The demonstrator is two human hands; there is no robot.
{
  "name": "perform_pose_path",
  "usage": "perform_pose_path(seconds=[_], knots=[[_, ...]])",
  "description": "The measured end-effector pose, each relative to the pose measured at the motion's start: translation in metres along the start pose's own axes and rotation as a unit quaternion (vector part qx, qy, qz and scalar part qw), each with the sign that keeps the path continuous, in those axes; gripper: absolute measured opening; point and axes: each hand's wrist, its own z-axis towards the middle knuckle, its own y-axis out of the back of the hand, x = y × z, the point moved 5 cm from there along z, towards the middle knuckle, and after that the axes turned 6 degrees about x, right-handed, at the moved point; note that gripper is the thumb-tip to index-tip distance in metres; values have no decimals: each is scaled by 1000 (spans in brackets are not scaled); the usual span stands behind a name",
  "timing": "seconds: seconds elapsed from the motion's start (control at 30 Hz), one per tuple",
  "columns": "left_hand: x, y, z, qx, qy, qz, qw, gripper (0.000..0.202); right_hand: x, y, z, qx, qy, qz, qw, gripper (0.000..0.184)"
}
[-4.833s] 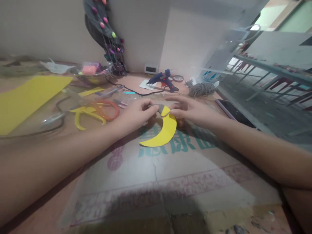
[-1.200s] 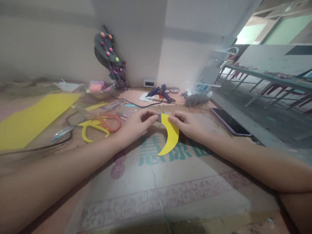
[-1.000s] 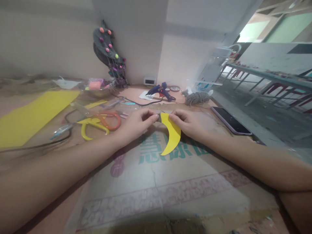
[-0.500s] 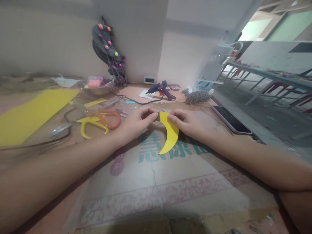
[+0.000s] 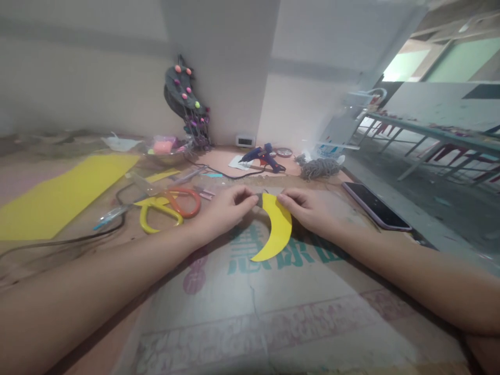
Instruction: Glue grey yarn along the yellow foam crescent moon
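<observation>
A yellow paper crescent lies on a printed cardboard sheet. My left hand is closed in a pinch just left of the crescent's upper tip, on a small grey piece there. My right hand pinches the upper tip from the right. Both forearms stretch in from the lower corners.
Yellow and orange scissors lie left of my hands, beside a yellow sheet. A blue glue gun with its black cord, a grey yarn bundle and a bowl sit behind. A phone lies at right.
My hands have stayed pinched at the crescent's tip. The crescent swung from nearly flat to hanging more upright. The view shifted slightly.
</observation>
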Motion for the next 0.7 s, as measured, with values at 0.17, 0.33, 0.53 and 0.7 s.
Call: perform_pose_path(seconds=[0.17, 0.33, 0.53, 0.7], knots=[[4, -5, 1, 48, -13, 23, 999, 30, -2, 23, 18, -56, 7, 1, 998, 34], [7, -6, 3, 56, -22, 23, 998, 30, 30, -1, 61, 128, 85, -75, 985, 21], [6, -8, 4, 70, -13, 29, 997, 29, 89, -48, 113, 263, 126, -244, 925, 25], [5, -5, 4, 44, -7, 68, 997, 30, 103, -87, 137, 317, 127, -298, 891, 25]])
